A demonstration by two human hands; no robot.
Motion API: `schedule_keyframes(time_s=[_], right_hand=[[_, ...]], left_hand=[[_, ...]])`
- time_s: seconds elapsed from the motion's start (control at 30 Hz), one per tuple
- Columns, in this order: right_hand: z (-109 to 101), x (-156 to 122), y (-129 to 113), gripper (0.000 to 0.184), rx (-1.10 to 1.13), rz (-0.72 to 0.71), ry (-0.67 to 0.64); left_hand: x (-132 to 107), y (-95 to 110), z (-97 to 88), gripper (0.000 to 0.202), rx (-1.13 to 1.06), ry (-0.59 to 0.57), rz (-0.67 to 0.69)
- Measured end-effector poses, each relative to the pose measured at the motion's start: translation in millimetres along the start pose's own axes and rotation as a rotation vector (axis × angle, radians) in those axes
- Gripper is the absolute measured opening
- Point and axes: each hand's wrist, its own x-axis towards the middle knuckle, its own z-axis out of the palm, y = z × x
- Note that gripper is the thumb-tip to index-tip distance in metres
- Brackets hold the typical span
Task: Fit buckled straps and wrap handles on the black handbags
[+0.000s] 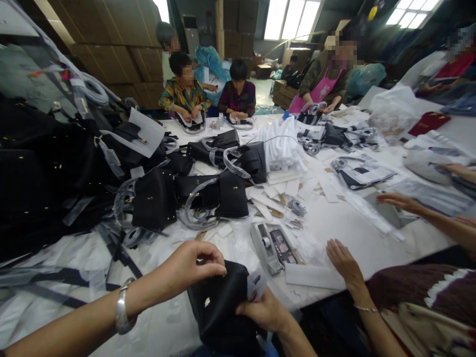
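Black and smooth, the bag (225,307) is by the worktop's (327,218) near edge, between two hands. The right hand (266,307) grips its side (thumb on top); the left hand (189,264) bends over its top edge, maybe pinching, I can't tell.

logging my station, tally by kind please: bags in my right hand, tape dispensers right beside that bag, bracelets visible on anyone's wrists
Black bag in your right hand: 1
Grey tape dispenser beside it: 1
Bracelets, your silver bangle and a co-worker's thin bracelet: 2
Total: 4
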Motion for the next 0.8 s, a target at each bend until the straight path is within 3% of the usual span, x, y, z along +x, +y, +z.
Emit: schedule_keyframes(time_s=[0.17, 0.33, 0.4, 0.53, 0.63, 0.8], right_hand=[[0.2, -0.4, 5.6, 0.028, -0.033, 0.021, -0.009], [-2.1, 0.2, 8.3, 0.033, -0.029, 0.030, 0.022], [-3.1, 1.2, 6.3, 0.038, -0.010, 0.009, 0.049], [-4.2, 3.1, -0.4, 0.044, -0.026, 0.005, 0.074], [-3.8, 5.5, -3.5, 0.045, -0.066, 0.008, 0.080], [-2.4, 12.5, -3.5, 0.046, -0.108, 0.027, 0.038]], left_hand=[[-0.6, -2.9, -3.1, 0.025, -0.069, -0.135, -0.040], [-10.7, 1.5, -9.4, 0.026, -0.163, -0.235, 0.081], [-16.9, 2.1, -13.6, 0.027, -0.291, -0.217, 0.112], [-24.8, -7.4, -19.5, 0.025, -0.392, -0.054, 0.067], [-27.5, -16.6, -19.3, 0.026, -0.309, -0.065, 0.007], [-34.2, -16.6, -20.7, 0.015, 0.022, -0.075, 0.189]])
